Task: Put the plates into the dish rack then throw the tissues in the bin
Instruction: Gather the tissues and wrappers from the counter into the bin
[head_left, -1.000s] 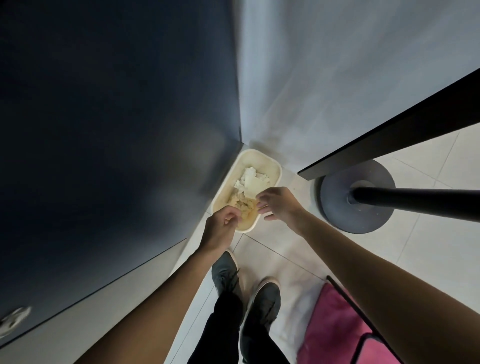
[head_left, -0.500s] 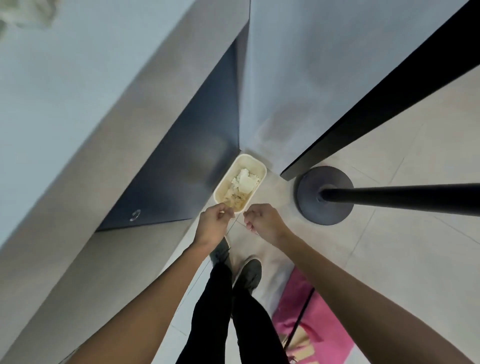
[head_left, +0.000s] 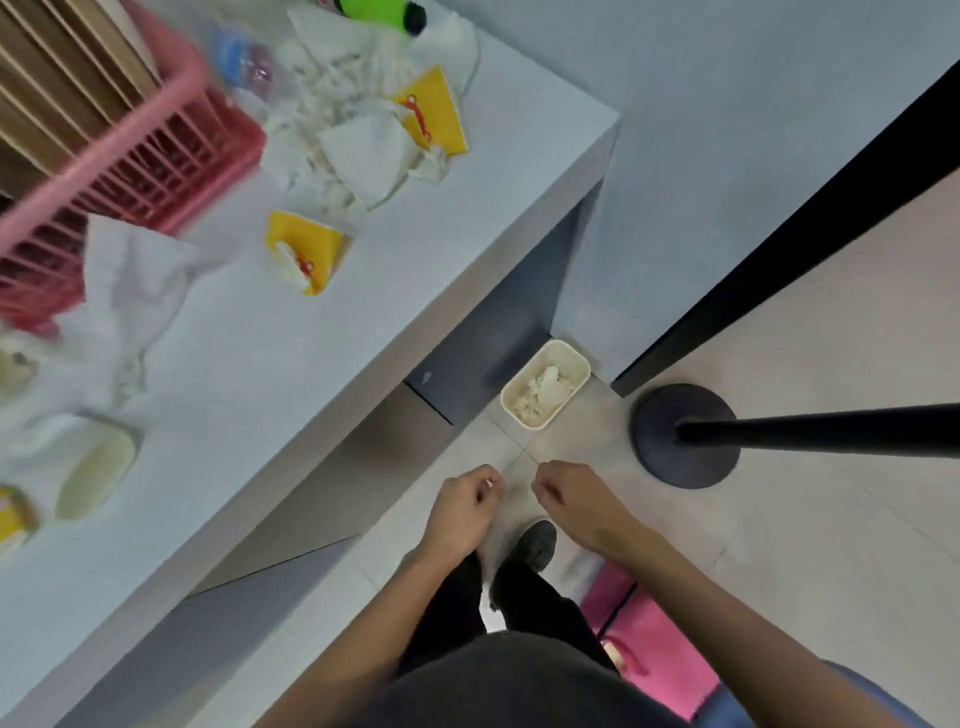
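Both empty-looking: left hand (head_left: 460, 506), right hand (head_left: 571, 499), fingers loosely curled. Tissues (head_left: 363, 150) litter bench (head_left: 311, 364) far edge; we should bunch several, release low over bin (head_left: 566, 358).

We see a desk (head_left: 363, 270) with a smooth, matt pale top. The dish rack (head_left: 156, 156) is pink plastic; the plates (head_left: 62, 78) in it look like matt brown wood or card. The tissues (head_left: 358, 150) are crumpled white paper, and the yellow packets (head_left: 306, 249) look like smooth card. The bin (head_left: 572, 354) is matt cream plastic, the floor (head_left: 831, 338) smooth, faintly glossy tile, and the stand base (head_left: 660, 457) matt black.
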